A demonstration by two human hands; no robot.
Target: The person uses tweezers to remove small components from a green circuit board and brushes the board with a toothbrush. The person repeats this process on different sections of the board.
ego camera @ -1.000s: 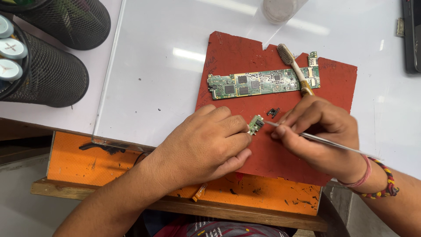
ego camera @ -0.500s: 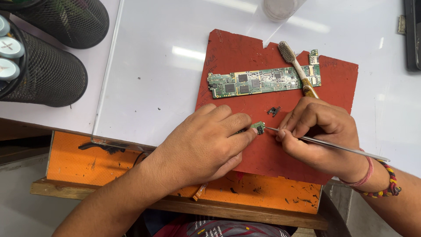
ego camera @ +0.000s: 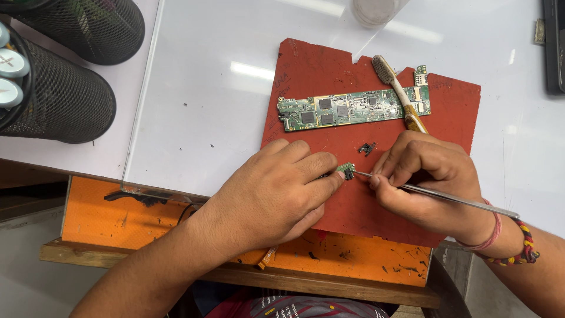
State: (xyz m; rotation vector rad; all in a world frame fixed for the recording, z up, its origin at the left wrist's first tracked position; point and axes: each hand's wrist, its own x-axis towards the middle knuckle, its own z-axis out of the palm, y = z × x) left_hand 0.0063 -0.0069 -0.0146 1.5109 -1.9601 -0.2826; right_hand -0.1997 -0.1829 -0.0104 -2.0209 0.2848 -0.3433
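Observation:
My left hand (ego camera: 273, 197) rests on a red work mat (ego camera: 329, 76) and pinches a tiny green circuit piece (ego camera: 346, 169) at its fingertips. My right hand (ego camera: 426, 179) grips metal tweezers (ego camera: 447, 195) whose tip touches that piece. A long green circuit board (ego camera: 353, 108) lies on the mat beyond the hands. A toothbrush (ego camera: 395, 88) lies across the board's right end. A small dark part (ego camera: 366, 148) sits loose on the mat between board and hands.
Two black mesh cylinders (ego camera: 59, 100) stand at the left on the white table (ego camera: 206, 106). A clear container base (ego camera: 376, 10) is at the top edge, a dark device (ego camera: 553, 47) at the right edge. An orange board (ego camera: 118, 218) lies under the table's front.
The hands stay almost still. The tweezers' tip and the small green piece have shifted slightly on the mat while the view drifted a little.

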